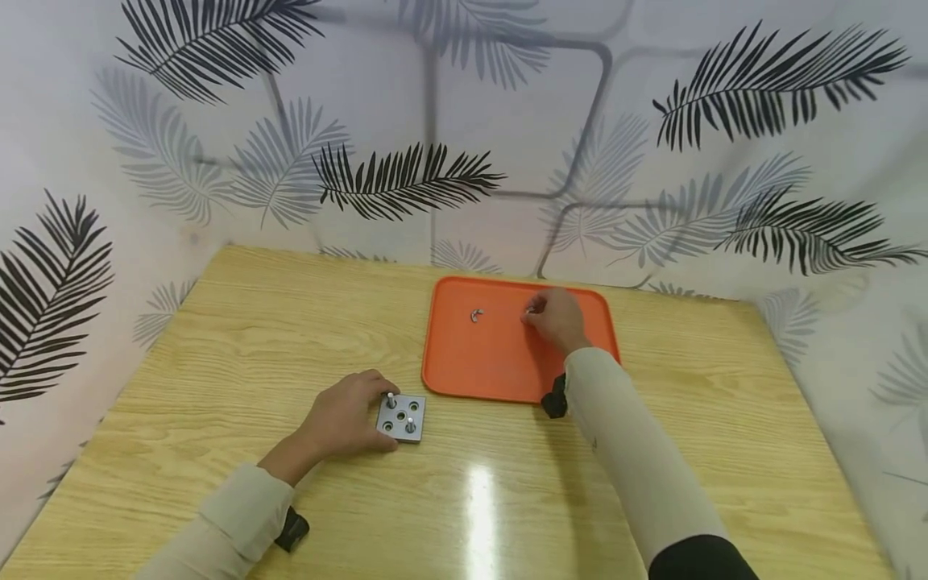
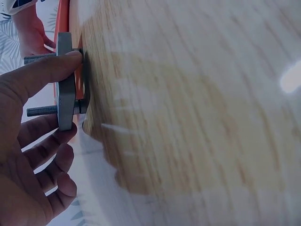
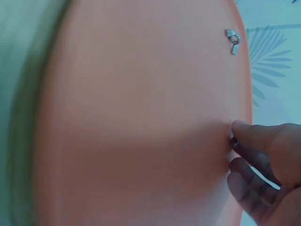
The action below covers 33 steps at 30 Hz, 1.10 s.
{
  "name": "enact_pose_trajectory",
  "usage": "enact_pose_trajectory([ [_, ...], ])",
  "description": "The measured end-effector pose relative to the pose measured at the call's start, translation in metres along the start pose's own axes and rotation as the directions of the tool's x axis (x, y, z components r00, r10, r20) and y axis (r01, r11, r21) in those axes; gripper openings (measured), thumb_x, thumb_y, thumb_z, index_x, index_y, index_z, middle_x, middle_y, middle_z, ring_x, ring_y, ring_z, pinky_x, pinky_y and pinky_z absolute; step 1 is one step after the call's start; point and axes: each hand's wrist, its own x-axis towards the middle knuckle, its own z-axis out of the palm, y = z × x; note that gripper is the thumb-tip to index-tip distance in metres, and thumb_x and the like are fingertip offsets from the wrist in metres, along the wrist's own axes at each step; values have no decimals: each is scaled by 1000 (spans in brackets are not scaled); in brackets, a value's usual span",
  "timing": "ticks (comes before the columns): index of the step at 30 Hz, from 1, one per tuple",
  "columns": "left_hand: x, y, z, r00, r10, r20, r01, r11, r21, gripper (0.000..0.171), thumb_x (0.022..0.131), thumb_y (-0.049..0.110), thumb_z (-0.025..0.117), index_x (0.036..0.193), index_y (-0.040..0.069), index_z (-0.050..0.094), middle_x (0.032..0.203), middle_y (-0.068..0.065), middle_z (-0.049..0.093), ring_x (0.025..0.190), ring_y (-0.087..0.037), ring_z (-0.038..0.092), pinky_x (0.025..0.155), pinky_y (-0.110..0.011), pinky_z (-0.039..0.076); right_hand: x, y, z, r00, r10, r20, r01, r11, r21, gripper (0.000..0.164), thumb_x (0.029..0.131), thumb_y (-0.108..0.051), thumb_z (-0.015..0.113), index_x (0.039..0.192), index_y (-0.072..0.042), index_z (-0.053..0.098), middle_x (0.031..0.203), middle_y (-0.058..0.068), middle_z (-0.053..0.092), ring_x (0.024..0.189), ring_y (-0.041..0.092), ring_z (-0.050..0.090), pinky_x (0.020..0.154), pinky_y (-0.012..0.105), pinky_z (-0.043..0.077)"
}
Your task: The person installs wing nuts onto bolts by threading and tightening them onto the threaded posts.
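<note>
A square grey metal plate [image 1: 401,416] with several holes is gripped at its edges by my left hand [image 1: 350,416], thumb on the near side and fingers on the far side. Two bolts stand upright through it; in the left wrist view one threaded bolt [image 2: 42,111] shows clearly, with its head beneath the plate. Over the orange tray [image 1: 478,374], my right hand [image 1: 560,321] pinches a small metal piece [image 3: 233,141], mostly hidden by the fingertips. To its left on the tray lies a silvery wing nut [image 1: 475,315].
The tray lies at the back of the wooden table [image 1: 290,322], close to the wall [image 1: 507,121] with its leaf pattern. The plate is just off the tray's near left corner.
</note>
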Motion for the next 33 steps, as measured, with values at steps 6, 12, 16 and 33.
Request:
enact_pose_trajectory([
  [6,2,3,0,1000,0,19,0,1000,-15,62,64,37,91,118,15,69,117,1,67,109,-21,62,91,-46,53,-7,7,-2,993,-116,-23,116,993,24,15,91,-18,73,101,-6,73,106,14,74,102,30,68,93,46,55],
  [12,1,2,0,999,-8,39,9,1000,-26,62,65,36,91,118,14,69,116,1,67,105,-18,62,89,-44,53,-19,-11,3,973,-231,19,228,969,99,22,92,-17,71,113,-9,76,113,11,75,103,27,70,89,42,58],
  [16,1,0,-1,999,-13,41,14,1000,-27,62,65,36,91,118,14,68,117,1,67,104,-18,62,87,-44,53,-34,-37,12,937,-342,72,318,921,226,23,89,-12,74,111,-4,73,108,13,74,97,25,70,86,38,59],
  [33,-1,-14,-4,997,-29,73,45,972,-231,71,67,29,92,126,7,61,129,-10,65,125,-33,57,105,-53,46,-85,-100,47,703,-635,321,429,738,521,24,87,-4,74,108,6,74,100,20,76,79,3,67,75,24,58],
])
